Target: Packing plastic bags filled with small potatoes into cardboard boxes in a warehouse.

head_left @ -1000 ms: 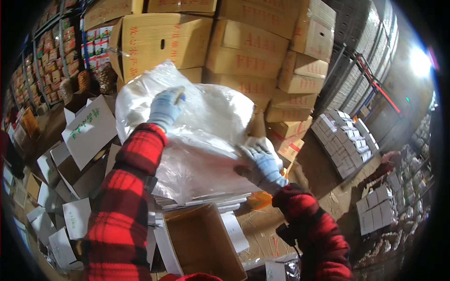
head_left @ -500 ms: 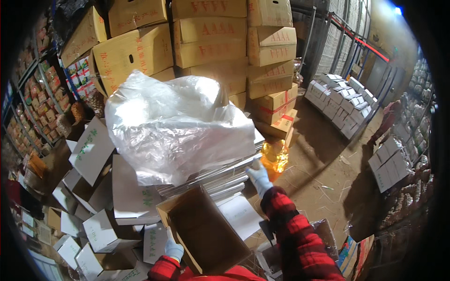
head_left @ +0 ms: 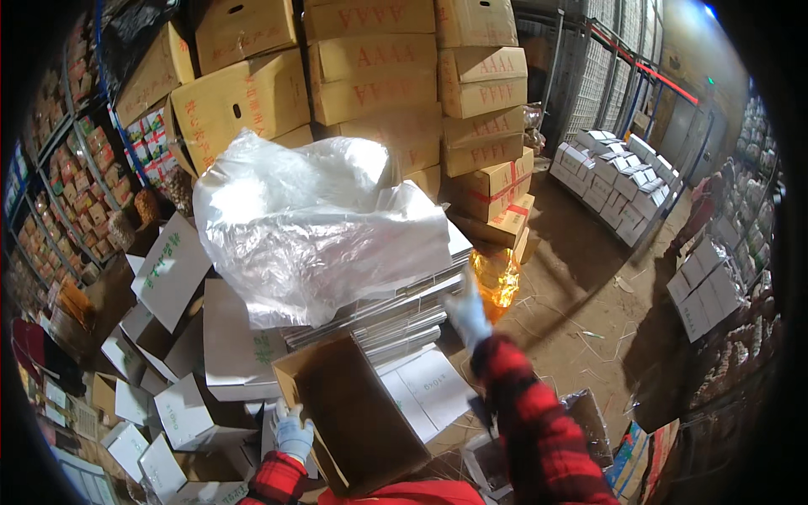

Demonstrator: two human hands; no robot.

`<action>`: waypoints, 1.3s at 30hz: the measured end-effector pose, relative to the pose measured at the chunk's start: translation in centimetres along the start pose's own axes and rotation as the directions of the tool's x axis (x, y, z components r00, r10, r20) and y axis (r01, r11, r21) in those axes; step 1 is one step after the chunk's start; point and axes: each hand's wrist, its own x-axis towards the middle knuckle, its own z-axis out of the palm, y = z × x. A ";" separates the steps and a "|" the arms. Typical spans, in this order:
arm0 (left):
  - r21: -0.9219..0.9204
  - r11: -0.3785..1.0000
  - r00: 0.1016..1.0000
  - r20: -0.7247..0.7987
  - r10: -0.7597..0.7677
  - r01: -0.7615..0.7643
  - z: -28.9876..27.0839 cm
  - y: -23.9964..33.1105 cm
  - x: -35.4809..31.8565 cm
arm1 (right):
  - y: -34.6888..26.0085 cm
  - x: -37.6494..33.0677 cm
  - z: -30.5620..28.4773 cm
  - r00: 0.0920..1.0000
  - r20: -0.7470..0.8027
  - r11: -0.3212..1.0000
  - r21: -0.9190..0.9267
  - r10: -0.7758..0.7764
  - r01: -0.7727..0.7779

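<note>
Storeroom, brown floor [head_left: 581,299] with scattered straw-like bits; loaded shelves [head_left: 71,198] along the left, a metal rack with a red beam [head_left: 656,80] at the far right. Tall stack of brown boxes [head_left: 374,63], at the back. White boxes [head_left: 610,185], in a block, right of it. One clear plastic sheet [head_left: 328,244], crumpled, draped over the pile of flat white cardboard [head_left: 404,320] and hiding much of its top. Gold foil [head_left: 497,278], shiny, just right of that pile. Open white cartons [head_left: 189,412], jumbled, crowding my left. One open brown-lined box [head_left: 362,421], tilted, directly before me, between my body and the pile. My left hand [head_left: 293,433], gloved, at that box's left edge; grip unclear. My right hand [head_left: 468,316], gloved and blurred, by the pile's right edge; I cannot tell whether it is closed.
</note>
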 end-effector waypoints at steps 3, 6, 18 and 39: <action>-0.059 0.917 0.904 -0.203 0.375 -0.394 -4.3 9.8 4.4 | -2.6 8.1 -3.0 0.917 -0.072 0.890 -0.282 -0.392 0.358; -0.004 0.753 0.715 -0.320 0.622 -0.658 -7.7 17.6 7.7 | -11.8 3.3 -1.2 0.856 0.405 0.917 -0.359 0.321 -0.174; -0.161 0.636 0.655 -0.215 0.724 -0.755 -5.6 28.2 14.4 | -8.1 -7.6 -1.7 0.847 0.507 0.445 0.729 0.160 -0.520; -0.226 0.697 0.732 -0.232 0.641 -0.681 -10.1 28.6 12.0 | -10.5 -8.2 0.8 0.940 0.293 0.608 0.719 0.177 -0.338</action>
